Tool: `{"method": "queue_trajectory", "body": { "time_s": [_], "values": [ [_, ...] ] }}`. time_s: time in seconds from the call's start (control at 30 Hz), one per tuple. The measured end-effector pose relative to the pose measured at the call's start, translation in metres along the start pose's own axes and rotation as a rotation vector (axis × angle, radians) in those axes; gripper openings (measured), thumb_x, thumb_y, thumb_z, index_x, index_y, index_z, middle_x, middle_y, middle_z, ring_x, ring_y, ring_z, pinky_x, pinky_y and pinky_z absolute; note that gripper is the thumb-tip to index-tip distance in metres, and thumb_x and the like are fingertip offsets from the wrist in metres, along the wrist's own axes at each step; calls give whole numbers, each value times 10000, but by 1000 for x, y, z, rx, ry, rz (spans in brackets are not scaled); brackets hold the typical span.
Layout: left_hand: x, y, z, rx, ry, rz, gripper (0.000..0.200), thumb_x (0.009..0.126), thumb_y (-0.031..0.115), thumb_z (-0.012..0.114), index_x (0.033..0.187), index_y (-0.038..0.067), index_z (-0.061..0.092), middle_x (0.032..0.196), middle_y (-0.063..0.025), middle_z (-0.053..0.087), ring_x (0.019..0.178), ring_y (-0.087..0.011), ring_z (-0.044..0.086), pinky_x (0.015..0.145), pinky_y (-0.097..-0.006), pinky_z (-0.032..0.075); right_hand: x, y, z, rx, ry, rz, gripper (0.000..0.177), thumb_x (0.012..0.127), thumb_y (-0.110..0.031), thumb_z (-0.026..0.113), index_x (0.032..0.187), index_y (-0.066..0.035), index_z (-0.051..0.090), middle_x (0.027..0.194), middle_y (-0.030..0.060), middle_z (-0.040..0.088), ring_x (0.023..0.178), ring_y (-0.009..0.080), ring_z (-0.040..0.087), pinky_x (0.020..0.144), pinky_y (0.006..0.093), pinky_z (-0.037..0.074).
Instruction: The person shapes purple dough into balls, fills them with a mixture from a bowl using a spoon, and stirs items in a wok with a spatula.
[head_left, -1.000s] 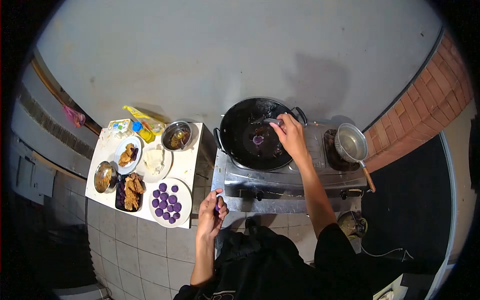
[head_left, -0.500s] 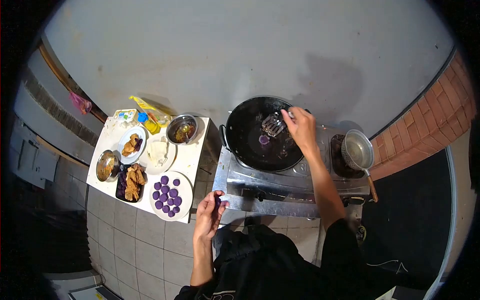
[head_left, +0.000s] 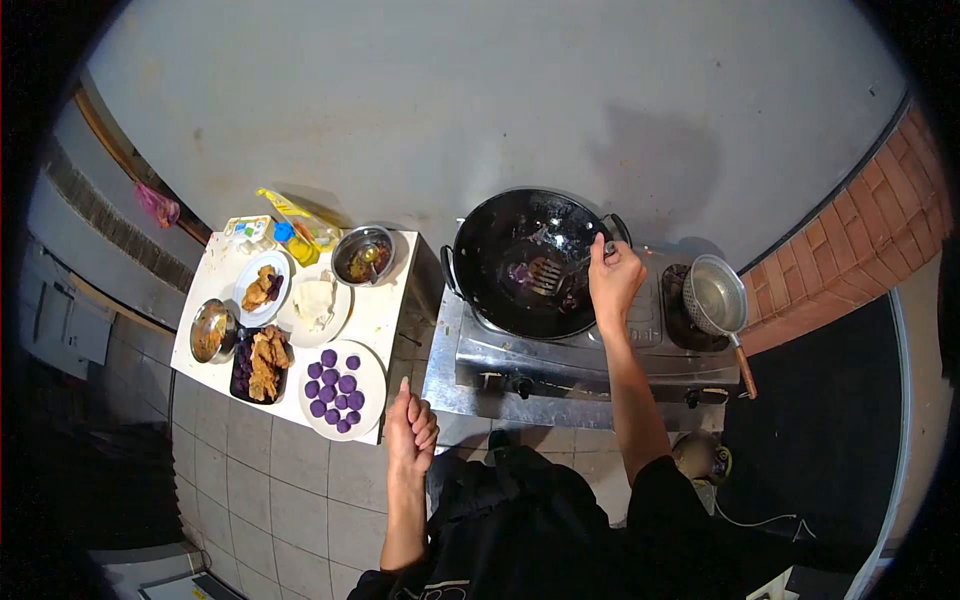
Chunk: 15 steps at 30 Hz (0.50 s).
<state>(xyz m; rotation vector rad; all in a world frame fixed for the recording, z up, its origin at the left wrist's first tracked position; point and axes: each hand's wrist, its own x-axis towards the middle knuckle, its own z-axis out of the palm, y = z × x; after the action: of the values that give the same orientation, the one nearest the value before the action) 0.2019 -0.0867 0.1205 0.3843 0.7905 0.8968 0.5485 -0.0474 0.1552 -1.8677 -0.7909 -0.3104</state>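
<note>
One spatula [head_left: 545,272] (blade in wok [head_left: 505,230]) sits in the right hand [head_left: 613,280].

Left hand [head_left: 411,432] curled — palm hidden; spatula [head_left: 545,272] handle buried inside right hand [head_left: 614,278].

Right hand [head_left: 613,280] is closed round the handle of a spatula [head_left: 546,272]. From that grip the blade runs left and lies inside the wok [head_left: 490,235], just beside a purple piece [head_left: 520,272]. The wok sits on the stove [head_left: 560,365], directly below the grip. A strainer [head_left: 712,297] rests on the burner to the right of the grip, near but apart.

Left hand [head_left: 411,432] hangs off the stove's front left corner with fingers curled in; contents not visible. A plate [head_left: 372,380] of purple balls [head_left: 335,395] lies just left of it on the table [head_left: 385,310], not touching.
</note>
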Motion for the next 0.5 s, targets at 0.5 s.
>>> {"method": "queue_trajectory", "body": {
  "time_s": [0.5],
  "values": [
    [0,-1,-10,-63,-59,8,446,1036,373,447,661,136,393,535,23,329,411,-72,284,367,-210,229,-15,8,5,45,-163,93,305,915,-195,591,735,50,604,645,232,605,645,439,617,584,479,433]
  ]
}}
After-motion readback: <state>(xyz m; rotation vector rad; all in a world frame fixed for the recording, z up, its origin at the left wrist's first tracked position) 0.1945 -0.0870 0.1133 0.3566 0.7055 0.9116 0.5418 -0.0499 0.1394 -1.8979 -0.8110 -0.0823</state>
